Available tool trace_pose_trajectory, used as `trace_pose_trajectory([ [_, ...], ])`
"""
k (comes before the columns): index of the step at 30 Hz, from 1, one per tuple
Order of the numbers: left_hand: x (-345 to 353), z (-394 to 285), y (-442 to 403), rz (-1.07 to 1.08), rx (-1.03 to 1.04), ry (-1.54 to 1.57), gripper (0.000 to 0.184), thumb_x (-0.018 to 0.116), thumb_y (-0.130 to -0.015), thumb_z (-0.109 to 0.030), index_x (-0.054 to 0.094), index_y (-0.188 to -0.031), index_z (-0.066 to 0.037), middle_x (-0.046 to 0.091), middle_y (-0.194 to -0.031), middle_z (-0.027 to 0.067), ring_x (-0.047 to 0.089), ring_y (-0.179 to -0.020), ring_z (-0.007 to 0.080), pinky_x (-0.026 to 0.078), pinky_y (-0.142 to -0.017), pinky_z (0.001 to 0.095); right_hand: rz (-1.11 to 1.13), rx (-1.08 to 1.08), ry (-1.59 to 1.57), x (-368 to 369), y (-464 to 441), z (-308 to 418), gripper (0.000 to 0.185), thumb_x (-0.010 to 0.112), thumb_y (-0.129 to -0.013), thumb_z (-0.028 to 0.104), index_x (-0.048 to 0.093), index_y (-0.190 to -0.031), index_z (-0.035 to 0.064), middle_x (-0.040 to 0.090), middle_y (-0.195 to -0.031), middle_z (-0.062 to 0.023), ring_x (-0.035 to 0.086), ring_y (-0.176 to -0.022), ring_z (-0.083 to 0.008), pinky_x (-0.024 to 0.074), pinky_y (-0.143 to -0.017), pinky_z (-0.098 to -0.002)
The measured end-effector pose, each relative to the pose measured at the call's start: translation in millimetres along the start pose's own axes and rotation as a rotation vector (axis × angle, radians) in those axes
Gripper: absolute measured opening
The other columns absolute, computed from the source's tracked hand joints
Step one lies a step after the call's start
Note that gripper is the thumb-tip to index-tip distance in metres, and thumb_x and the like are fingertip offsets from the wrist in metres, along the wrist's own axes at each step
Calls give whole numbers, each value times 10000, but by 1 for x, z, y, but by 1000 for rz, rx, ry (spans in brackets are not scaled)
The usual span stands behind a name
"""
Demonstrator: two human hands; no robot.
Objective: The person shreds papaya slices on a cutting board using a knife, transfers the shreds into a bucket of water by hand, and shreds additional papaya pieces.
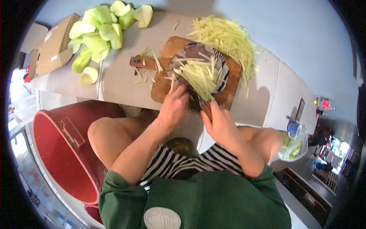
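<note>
My right hand (pixel 222 123) is closed around the wooden handle of a knife (pixel 206 109). Its dark blade slants up and left along the near side of a heap of pale green shreds (pixel 198 74). Against the blade's far end, my left hand (pixel 174 107) has its fingers curled in; what they grip is hidden. Under the shreds lies a bunched cloth, partly striped (pixel 222 70), on a wooden cutting board (pixel 171 45). The board's handle (pixel 143 62) points left, with loose shreds around it.
A large pile of shreds (pixel 228 40) sits behind the board. Peeled pale green pieces (pixel 100 36) are heaped at the back left beside a cardboard box (pixel 57 45). A red bin (pixel 65 149) stands left of my knees; a plastic bag (pixel 295 149) is at the right.
</note>
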State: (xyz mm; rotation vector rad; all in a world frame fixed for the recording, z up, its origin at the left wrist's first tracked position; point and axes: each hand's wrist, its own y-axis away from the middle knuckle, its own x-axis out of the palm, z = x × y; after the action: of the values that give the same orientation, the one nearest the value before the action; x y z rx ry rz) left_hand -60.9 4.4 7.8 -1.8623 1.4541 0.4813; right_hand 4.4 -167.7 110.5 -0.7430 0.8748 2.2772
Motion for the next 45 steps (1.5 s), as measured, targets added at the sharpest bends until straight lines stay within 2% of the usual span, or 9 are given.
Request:
trace_pose_trajectory([
  [15,-1,2,-10,-5,-79,56,159,690,-733,51,689,-890,27,653,-1062,167,621,-993,381,540,-829,460,-74,-55,39,11,-9,-16,301,645,-950,220,472,-1012,-18,603,-665,-327,615,-681,-552,493,-644,-627],
  [17,0,6,-14,-28,-103,44,148,689,-745,47,693,-892,27,662,-1047,167,632,-973,385,545,-825,447,-20,42,84,10,-15,-21,303,651,-948,221,513,-1089,-8,645,-809,-318,616,-784,-549,470,-692,-610],
  [21,-24,-2,-34,-79,-131,94,139,697,-761,32,702,-900,25,675,-981,163,660,-911,368,553,-800,416,-163,-82,3,-34,-10,-1,300,677,-949,247,528,-987,-10,619,-762,-255,609,-702,-460,458,-624,-504],
  [24,-47,-7,-59,-215,-140,100,147,708,-768,20,712,-915,21,683,-925,165,680,-849,344,555,-768,389,-224,-149,-149,-62,-16,-9,299,674,-942,244,524,-988,-11,626,-750,-295,629,-744,-513,479,-618,-542],
  [26,-63,-15,-71,-282,-379,84,139,720,-784,-6,717,-920,23,683,-897,168,689,-831,326,552,-739,369,-279,-171,-164,-70,-21,-20,295,675,-943,231,520,-950,-19,615,-741,-281,629,-737,-498,466,-591,-510],
  [31,-48,0,-37,46,-616,-408,372,718,-761,-130,656,-1098,13,641,-1070,239,612,-974,432,499,-887,503,-368,-175,-184,-87,-21,-36,298,673,-951,236,518,-954,-18,620,-732,-270,633,-726,-483,474,-598,-486],
  [38,-33,0,-32,47,-548,-477,292,707,-778,-123,680,-1041,1,647,-1040,214,606,-989,427,489,-869,513,-386,-172,-139,-102,-22,-47,292,659,-950,232,518,-1012,-15,658,-773,-259,639,-759,-484,491,-655,-527],
  [41,-29,-12,-42,82,-704,-452,288,715,-834,-151,723,-1074,8,709,-1002,207,683,-937,392,537,-841,470,-443,-245,-143,-105,-21,-48,292,659,-947,232,513,-1009,-13,657,-773,-264,641,-766,-484,491,-652,-531],
  [45,-9,-6,-42,-151,-706,133,250,701,-875,-163,732,-1022,37,741,-939,214,728,-831,302,553,-757,393,-423,-228,-183,-111,-13,-45,285,664,-943,230,516,-993,-8,656,-768,-264,643,-758,-481,489,-650,-538],
])
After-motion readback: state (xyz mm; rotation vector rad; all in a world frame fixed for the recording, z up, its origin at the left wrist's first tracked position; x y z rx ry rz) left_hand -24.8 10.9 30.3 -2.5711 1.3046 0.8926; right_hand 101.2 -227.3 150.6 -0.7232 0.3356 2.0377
